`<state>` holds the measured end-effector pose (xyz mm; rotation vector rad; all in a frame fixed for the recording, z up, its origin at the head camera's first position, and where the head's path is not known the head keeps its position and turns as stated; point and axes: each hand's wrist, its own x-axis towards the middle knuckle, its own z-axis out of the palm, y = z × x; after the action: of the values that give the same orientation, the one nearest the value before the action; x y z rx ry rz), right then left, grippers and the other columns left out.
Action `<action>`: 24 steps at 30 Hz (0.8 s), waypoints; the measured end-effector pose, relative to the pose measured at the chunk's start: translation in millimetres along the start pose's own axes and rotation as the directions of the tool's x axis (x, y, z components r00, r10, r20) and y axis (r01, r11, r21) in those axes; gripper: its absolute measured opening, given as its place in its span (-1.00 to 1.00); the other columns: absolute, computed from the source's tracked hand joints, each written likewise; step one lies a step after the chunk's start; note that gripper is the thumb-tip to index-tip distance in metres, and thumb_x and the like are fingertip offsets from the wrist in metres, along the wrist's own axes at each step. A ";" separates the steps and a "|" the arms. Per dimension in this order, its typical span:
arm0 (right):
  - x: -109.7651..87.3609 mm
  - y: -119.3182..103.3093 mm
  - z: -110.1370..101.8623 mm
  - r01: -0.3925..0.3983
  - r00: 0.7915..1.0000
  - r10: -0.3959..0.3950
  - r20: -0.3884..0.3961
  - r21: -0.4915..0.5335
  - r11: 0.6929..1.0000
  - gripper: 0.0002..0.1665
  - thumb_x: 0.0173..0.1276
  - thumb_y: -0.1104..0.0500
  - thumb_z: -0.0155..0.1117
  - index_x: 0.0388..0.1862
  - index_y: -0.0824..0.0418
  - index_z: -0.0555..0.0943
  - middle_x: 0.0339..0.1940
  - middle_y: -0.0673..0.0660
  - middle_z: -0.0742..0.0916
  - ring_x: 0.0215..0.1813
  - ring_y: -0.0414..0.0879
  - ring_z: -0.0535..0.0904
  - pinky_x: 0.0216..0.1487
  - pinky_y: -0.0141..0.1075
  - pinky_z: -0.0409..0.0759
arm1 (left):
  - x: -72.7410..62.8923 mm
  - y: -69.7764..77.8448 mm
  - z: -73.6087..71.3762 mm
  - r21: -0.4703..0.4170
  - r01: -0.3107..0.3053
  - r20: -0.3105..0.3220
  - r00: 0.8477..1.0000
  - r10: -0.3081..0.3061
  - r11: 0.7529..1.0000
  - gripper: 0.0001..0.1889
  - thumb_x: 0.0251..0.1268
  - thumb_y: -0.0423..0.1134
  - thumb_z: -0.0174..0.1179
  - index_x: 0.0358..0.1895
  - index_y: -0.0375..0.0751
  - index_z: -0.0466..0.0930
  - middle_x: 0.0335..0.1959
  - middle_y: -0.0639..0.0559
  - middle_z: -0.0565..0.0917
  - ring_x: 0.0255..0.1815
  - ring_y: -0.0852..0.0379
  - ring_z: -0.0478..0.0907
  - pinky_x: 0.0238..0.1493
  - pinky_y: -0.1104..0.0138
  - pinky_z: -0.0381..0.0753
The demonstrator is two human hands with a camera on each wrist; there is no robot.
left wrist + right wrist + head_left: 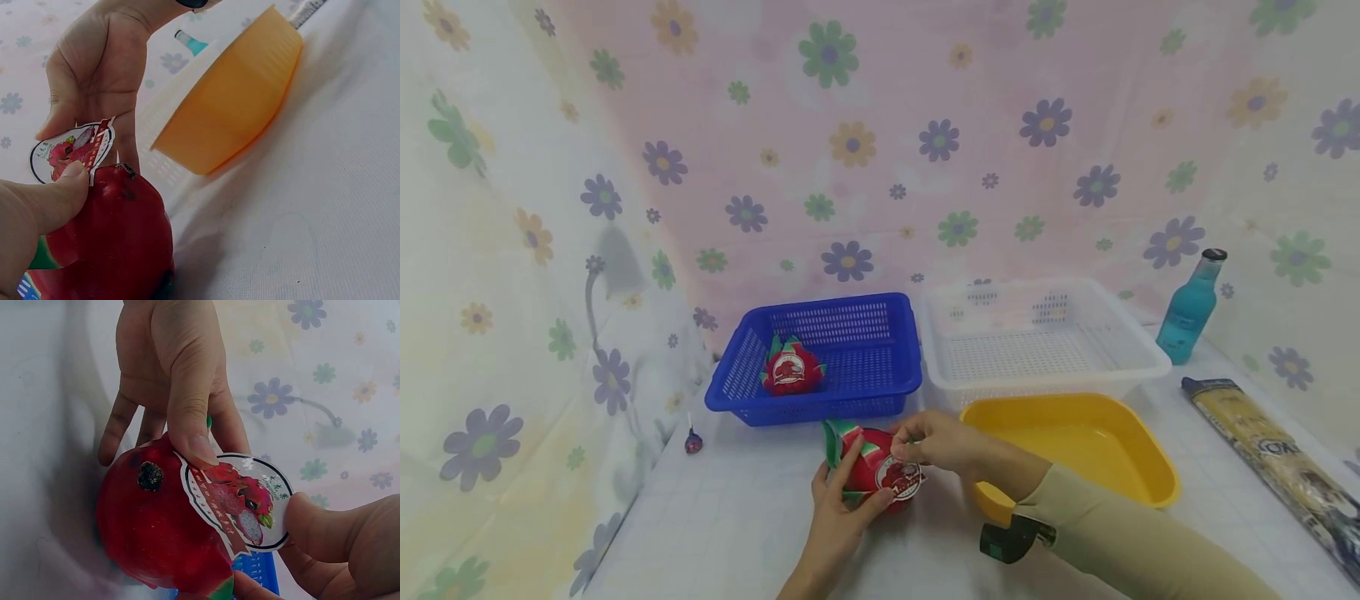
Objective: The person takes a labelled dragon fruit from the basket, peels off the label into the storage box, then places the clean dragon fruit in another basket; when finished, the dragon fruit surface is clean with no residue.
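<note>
My left hand (pixel 841 510) holds a red dragon fruit (pixel 865 475) with green leaf tips over the table, fingers spread on its far side. Its thumb presses the edge of an oval label (pixel 250 497) that pictures cut dragon fruit. My right hand (pixel 951 447) pinches the label's outer edge between thumb and finger. In both wrist views the label stands partly off the skin, one end against the fruit. A dark stem end (pixel 150 476) shows on the fruit. Another dragon fruit (pixel 792 371), with a label on its front, sits in the blue basket (pixel 868 367).
Behind the hands, a white basket (pixel 1015 358) stands right of the blue one. A yellow basin (pixel 1075 437) is near my right forearm. Further right are a bottle of blue liquid (pixel 1187 312) and a long printed packet (pixel 1262 446). A lollipop (pixel 693 442) lies at left.
</note>
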<state>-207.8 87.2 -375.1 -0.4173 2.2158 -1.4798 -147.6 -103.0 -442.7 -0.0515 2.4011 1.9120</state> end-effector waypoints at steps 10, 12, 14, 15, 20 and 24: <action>-3.7 -2.6 -1.1 -0.015 1.000 0.015 0.005 0.032 0.999 -0.78 0.40 0.16 0.25 -0.26 0.32 0.66 0.14 0.18 0.69 0.15 0.04 0.56 0.26 0.07 0.56 | 1.0 0.7 0.0 -0.015 -0.001 0.010 1.000 0.001 1.000 -0.19 0.18 0.03 0.37 0.50 0.33 0.19 0.48 -0.40 -0.22 0.42 -0.54 0.07 0.26 -0.11 0.52; -4.7 -3.2 -1.6 -0.017 1.000 0.017 0.007 0.033 0.999 -0.78 0.41 0.15 0.24 -0.24 0.32 0.67 0.00 0.13 0.72 0.03 -0.04 0.57 0.24 0.04 0.56 | 1.0 -0.1 -0.4 -0.013 -0.006 0.010 1.000 0.006 1.000 -0.19 0.19 0.03 0.37 0.51 0.31 0.19 0.48 -0.41 -0.22 0.42 -0.54 0.08 0.26 -0.11 0.52; -5.8 -3.3 -3.0 -0.017 1.000 0.017 0.004 0.034 0.999 -0.77 0.42 0.16 0.22 -0.21 0.32 0.68 -0.11 0.10 0.73 -0.05 -0.07 0.56 0.24 0.03 0.55 | 1.0 -0.7 -0.9 -0.005 -0.004 0.009 1.000 0.004 1.000 -0.19 0.19 0.04 0.37 0.51 0.30 0.19 0.49 -0.41 -0.22 0.42 -0.54 0.09 0.25 -0.12 0.52; -6.5 -3.1 -4.2 -0.019 1.000 0.019 -0.002 0.032 0.999 -0.77 0.42 0.15 0.22 -0.19 0.31 0.68 -0.14 0.09 0.73 -0.06 -0.08 0.57 0.25 0.05 0.54 | 1.1 -0.8 -1.1 -0.002 -0.003 0.009 1.000 0.003 1.000 -0.19 0.19 0.05 0.37 0.51 0.30 0.18 0.49 -0.41 -0.22 0.42 -0.55 0.09 0.25 -0.13 0.52; -11.9 -1.2 -15.1 -0.012 0.999 0.014 -0.050 0.022 1.000 -0.71 0.42 0.11 0.22 -0.09 0.32 0.68 0.01 0.17 0.74 0.07 -0.03 0.59 0.31 0.15 0.49 | 1.9 -0.2 -1.3 -0.005 0.016 0.008 1.000 -0.016 1.000 -0.18 0.19 0.06 0.37 0.51 0.30 0.18 0.49 -0.41 -0.21 0.41 -0.57 0.08 0.22 -0.15 0.54; -20.5 3.4 -31.3 -0.001 0.996 0.003 -0.090 0.021 1.000 -0.66 0.41 0.09 0.24 -0.03 0.33 0.68 0.06 0.20 0.72 0.11 0.00 0.58 0.28 0.13 0.52 | 3.3 1.2 -0.2 -0.002 0.046 -0.002 0.999 -0.046 0.999 -0.17 0.17 0.06 0.38 0.51 0.28 0.19 0.49 -0.42 -0.20 0.40 -0.59 0.08 0.17 -0.17 0.57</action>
<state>-206.4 123.0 -364.0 -0.3474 2.2670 -1.5480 -151.0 -102.9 -441.7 -0.1084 2.3775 1.8954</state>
